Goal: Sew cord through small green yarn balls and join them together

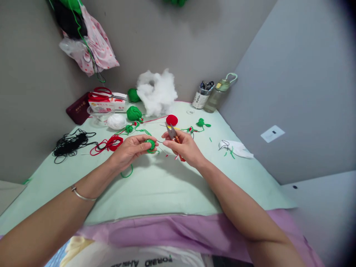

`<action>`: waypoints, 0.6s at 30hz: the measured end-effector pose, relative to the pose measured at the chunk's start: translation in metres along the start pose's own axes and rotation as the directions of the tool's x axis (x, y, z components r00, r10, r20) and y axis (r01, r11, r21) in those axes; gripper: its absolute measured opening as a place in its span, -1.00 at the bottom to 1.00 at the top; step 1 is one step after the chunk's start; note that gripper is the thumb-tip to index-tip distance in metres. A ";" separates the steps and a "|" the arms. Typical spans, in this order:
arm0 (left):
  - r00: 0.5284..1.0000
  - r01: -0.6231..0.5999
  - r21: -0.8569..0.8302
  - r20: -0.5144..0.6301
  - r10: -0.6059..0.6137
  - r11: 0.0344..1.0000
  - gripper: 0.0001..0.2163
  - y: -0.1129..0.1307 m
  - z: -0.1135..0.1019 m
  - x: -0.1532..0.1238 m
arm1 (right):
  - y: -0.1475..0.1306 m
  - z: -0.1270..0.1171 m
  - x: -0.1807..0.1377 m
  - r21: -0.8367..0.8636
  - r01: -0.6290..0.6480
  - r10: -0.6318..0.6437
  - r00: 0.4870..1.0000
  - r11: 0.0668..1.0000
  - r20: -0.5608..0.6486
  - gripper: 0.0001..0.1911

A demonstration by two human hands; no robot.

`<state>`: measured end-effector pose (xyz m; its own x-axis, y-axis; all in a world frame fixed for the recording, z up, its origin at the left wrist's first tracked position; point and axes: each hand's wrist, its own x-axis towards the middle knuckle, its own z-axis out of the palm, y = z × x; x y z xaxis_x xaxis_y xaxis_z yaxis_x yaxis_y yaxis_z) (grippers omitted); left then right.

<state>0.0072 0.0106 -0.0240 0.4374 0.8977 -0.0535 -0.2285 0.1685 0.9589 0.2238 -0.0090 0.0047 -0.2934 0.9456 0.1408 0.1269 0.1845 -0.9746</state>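
The person's left hand (132,149) curls thumb and fingers around a small green crocheted piece (150,144), above the middle of the tabletop (152,194). The right hand (187,149), mostly closed, grips orange-handled scissors (171,132), blades toward the far edge; its fingertips meet a dark strand (160,141) by the piece. Near the far right corner, a cup (199,101) holds pens and dark items, just beside a green bottle (214,99). Toward the far left corner sit a clear container (100,119), contents indistinct, and a box (108,106) bearing red-handled scissors (102,95). Black yarn (72,144) lies along the left edge, a white piece (237,149) near the right. Plain pale cover spreads between the forearms, reaching the near edge.
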 end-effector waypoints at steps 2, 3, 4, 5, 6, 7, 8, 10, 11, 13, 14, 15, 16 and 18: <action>0.999 0.011 -0.003 0.040 -0.011 1.000 -0.76 -0.003 0.002 0.000 | 0.002 0.004 0.002 -0.030 -0.034 0.033 0.999 0.999 -0.017 -0.74; 0.999 0.013 -0.006 0.051 -0.013 1.000 -0.75 -0.004 0.002 0.000 | 0.003 0.005 0.002 -0.047 -0.060 0.061 0.998 0.997 0.012 -0.75; 0.998 0.015 -0.007 0.056 -0.014 1.000 -0.74 -0.005 0.002 0.000 | 0.003 0.006 0.002 -0.063 -0.091 0.094 0.994 0.994 0.051 -0.77; 0.998 0.016 -0.004 0.055 -0.016 1.000 -0.73 -0.006 0.002 0.001 | 0.003 0.006 0.001 -0.077 -0.118 0.124 0.989 0.990 0.080 -0.78; 0.999 0.017 0.003 0.050 -0.017 1.000 -0.73 -0.006 0.002 0.001 | 0.002 0.006 0.001 -0.086 -0.138 0.146 0.985 0.987 0.092 -0.79; 0.999 0.018 0.011 0.045 -0.019 1.000 -0.73 -0.006 0.001 0.001 | 0.002 0.005 0.000 -0.089 -0.146 0.154 0.984 0.985 0.088 -0.79; 0.999 0.020 0.019 0.039 -0.020 1.000 -0.73 -0.006 0.001 0.002 | 0.002 0.005 0.000 -0.087 -0.145 0.152 0.986 0.986 0.071 -0.77; 0.999 0.022 0.028 0.036 -0.023 0.999 -0.74 -0.006 0.000 0.002 | 0.003 0.003 0.001 -0.064 -0.134 0.137 0.990 0.989 0.038 -0.73; 0.999 0.023 0.029 0.038 -0.024 0.999 -0.74 -0.006 0.000 0.002 | 0.004 0.002 0.002 -0.049 -0.132 0.134 0.991 0.990 0.031 -0.72; 0.998 0.028 0.032 0.051 -0.029 0.999 -0.73 -0.007 0.001 0.002 | 0.007 0.000 0.004 -0.043 -0.124 0.124 0.992 0.991 0.004 -0.72; 0.998 0.033 0.034 0.059 -0.035 0.999 -0.72 -0.008 0.002 0.001 | 0.010 0.000 0.005 -0.057 -0.114 0.113 0.993 0.992 -0.018 -0.74; 0.997 0.041 0.035 0.067 -0.044 0.999 -0.72 -0.009 0.003 0.001 | 0.013 0.000 0.006 -0.084 -0.100 0.097 0.994 0.991 -0.043 -0.75; 0.996 0.051 0.036 0.073 -0.054 0.998 -0.73 -0.010 0.004 0.001 | 0.016 0.001 0.007 -0.123 -0.087 0.079 0.995 0.989 -0.069 -0.76; 0.994 0.074 0.041 0.079 -0.077 0.996 -0.73 -0.012 0.005 0.000 | 0.022 0.002 0.009 -0.220 -0.068 0.040 0.991 0.973 -0.130 -0.77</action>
<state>0.0144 0.0066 -0.0341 0.5214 0.8468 -0.1053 -0.1598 0.2181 0.9628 0.2216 0.0034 -0.0160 -0.1621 0.9791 0.1231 0.3521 0.1739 -0.9197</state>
